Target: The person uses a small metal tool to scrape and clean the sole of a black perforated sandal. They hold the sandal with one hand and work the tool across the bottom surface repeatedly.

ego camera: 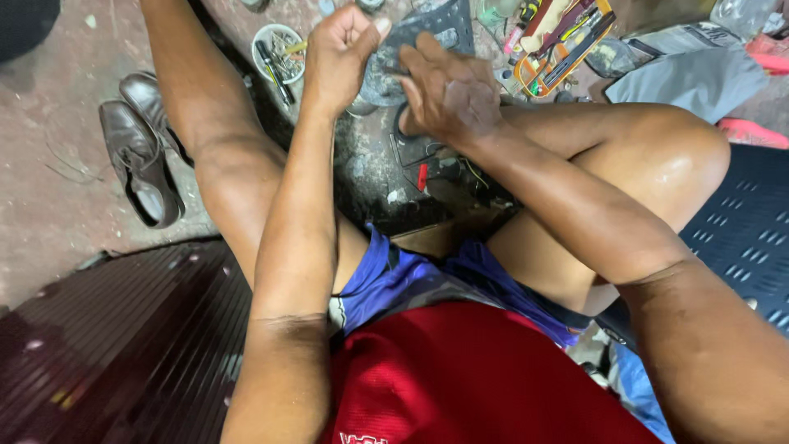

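Two bare hands meet at top centre of the head view, both on a dark grey rubbery shoe sole w/ moulded tread (pixel 427 37). Left hand (pixel 341 53) is curled into a fist, thumb tip up, fingers pressed tight together on the sole's left edge; can't tell if a tool is inside the fist. Right hand (pixel 448 90) lies flat over the sole's lower part, fingers close together, pressing it down. Sole sits above the floor between the knees, just past the right knee (pixel 674 152).

Pair of worn brown leather shoes (pixel 140 148) lies on the concrete at left, well apart from the hands. Small round white bowl of bits & tools (pixel 278 51) is near the left wrist. Orange-framed tray of hand tools (pixel 563 45) is top right, beside a grey folded cloth (pixel 699 78).
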